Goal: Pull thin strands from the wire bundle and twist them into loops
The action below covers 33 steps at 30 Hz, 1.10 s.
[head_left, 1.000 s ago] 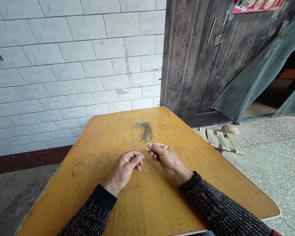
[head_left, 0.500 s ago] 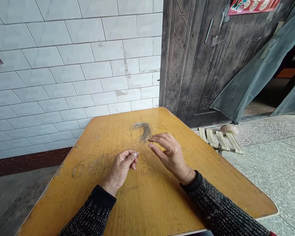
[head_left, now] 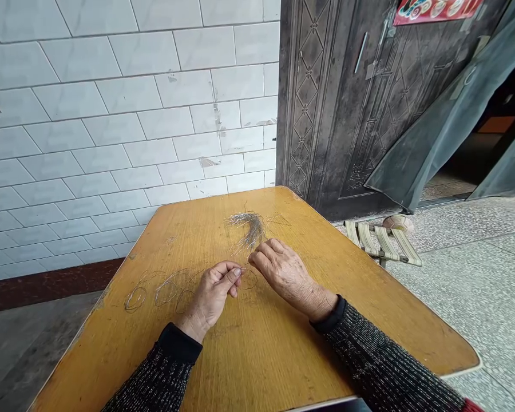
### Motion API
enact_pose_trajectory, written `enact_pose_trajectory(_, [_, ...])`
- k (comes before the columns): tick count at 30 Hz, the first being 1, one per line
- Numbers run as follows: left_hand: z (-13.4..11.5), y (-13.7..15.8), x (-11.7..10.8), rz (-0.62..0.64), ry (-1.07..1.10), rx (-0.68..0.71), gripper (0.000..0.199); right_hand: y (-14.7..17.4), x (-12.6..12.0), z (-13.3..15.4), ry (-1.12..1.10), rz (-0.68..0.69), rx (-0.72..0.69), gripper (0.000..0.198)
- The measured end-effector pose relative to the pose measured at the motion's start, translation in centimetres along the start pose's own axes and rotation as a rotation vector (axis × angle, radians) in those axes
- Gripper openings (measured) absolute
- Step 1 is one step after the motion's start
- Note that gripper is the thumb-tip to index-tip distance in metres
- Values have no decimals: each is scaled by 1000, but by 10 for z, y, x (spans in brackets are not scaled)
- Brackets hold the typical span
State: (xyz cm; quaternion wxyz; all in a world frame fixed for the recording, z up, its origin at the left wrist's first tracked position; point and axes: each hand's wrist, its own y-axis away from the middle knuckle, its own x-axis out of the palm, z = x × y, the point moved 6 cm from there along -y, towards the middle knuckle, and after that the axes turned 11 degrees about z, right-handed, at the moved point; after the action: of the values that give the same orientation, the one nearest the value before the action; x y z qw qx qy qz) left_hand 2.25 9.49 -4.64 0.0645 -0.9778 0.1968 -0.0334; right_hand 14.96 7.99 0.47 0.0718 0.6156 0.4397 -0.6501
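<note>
My left hand [head_left: 212, 294] rests on the yellow wooden table [head_left: 283, 349], thumb and forefinger pinched on a thin wire loop [head_left: 249, 278] that lies just right of the fingertips. My right hand [head_left: 283, 272] sits beside it, palm down, its curled fingertips touching the near end of a bundle of thin silvery wires [head_left: 246, 226]. Whether the right fingers grip a wire is not visible. Several finished wire rings [head_left: 154, 292] lie on the table to the left of my left hand.
A white tiled wall [head_left: 111, 126] stands behind the table and a dark carved door [head_left: 347, 103] is at the back right. A small striped folding stool [head_left: 381, 240] sits on the speckled floor right of the table.
My right hand let go near the left hand, lifted toward the wire bundle with fingers spread, then came down with curled fingers at the bundle's near end. The left hand stayed pinched.
</note>
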Motion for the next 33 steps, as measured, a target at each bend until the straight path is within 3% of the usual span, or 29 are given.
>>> enact_pose_trajectory(7, [3,-1,0,-72,193,-32,18,-2,10,-8,-116,-39,187,18])
enact_pose_trajectory(20, [3,0,-3,-95,244,-39,21,2,5,-12,-142,-146,126,19])
enact_pose_trajectory(33, [0,1,-5,-160,210,-2,20,7,7,-21,-274,-101,363,19])
